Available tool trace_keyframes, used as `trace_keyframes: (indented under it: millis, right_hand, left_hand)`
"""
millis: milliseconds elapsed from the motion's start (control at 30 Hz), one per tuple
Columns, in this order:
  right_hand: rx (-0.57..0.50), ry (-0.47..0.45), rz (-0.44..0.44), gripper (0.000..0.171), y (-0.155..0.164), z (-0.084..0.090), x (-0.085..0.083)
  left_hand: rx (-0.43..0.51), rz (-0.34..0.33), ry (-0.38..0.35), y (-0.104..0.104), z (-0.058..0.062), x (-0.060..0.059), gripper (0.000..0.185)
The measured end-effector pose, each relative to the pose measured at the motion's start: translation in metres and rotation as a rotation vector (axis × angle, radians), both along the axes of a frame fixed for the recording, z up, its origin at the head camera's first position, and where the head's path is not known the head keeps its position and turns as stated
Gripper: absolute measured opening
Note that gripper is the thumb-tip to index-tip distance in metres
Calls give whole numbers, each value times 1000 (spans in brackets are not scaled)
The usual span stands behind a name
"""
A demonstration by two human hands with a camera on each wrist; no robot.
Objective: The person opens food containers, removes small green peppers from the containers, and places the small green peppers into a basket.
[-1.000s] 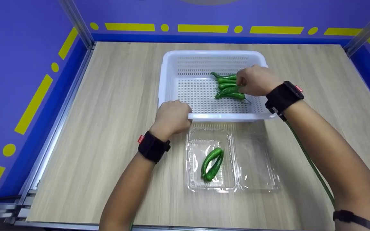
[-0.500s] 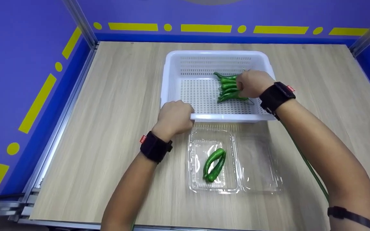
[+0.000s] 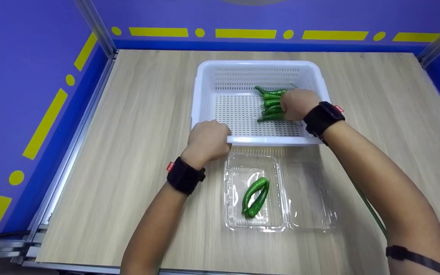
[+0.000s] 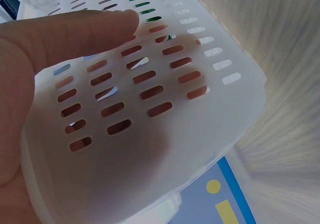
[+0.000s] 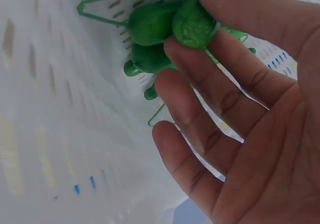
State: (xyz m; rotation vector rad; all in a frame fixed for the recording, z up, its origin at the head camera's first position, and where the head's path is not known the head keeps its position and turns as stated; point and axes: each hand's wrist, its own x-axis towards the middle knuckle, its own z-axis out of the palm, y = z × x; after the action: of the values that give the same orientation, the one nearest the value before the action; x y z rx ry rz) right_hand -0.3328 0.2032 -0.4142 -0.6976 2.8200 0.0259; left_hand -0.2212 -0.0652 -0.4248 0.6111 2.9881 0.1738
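- Clear clamshell tray (image 3: pixel 277 225), 6 o'clock on the bench (image 3: pixel 136 114): 2 green peppers (image 3: pixel 255 196) already packed.
- White basket (image 3: pixel 204 80), 12 o'clock: about 5 peppers (image 3: pixel 271 104) left.
- Right hand (image 3: pixel 295 104): 1 pepper pinched by the fingers (image 5: pixel 235 14).
- Left hand (image 3: pixel 207 140): the basket's near rim is gripped.

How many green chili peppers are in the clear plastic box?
2. Both green chili peppers lie side by side in the left half of the open clear plastic clamshell box. More peppers sit in the white slotted basket, partly hidden under the right hand.
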Motion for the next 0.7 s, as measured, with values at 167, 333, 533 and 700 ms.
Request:
trace_keyframes:
  millis: [167,333,533,700]
  right_hand:
    - [28,-10,-16,41,-1,-3,0]
    - [78,-64,-51,37,-2,-2,1]
    - [177,-102,-66,26,-4,-1,2]
    - [195,-94,-70,19,-4,0,4]
  left_hand:
    - [-1,1,12,1,-1,0,28]
    - [-7,1,6,1,0,0,25]
    - [-7,2,19,0,-1,-1,24]
    - [-8,2,11,-1,-1,0,22]
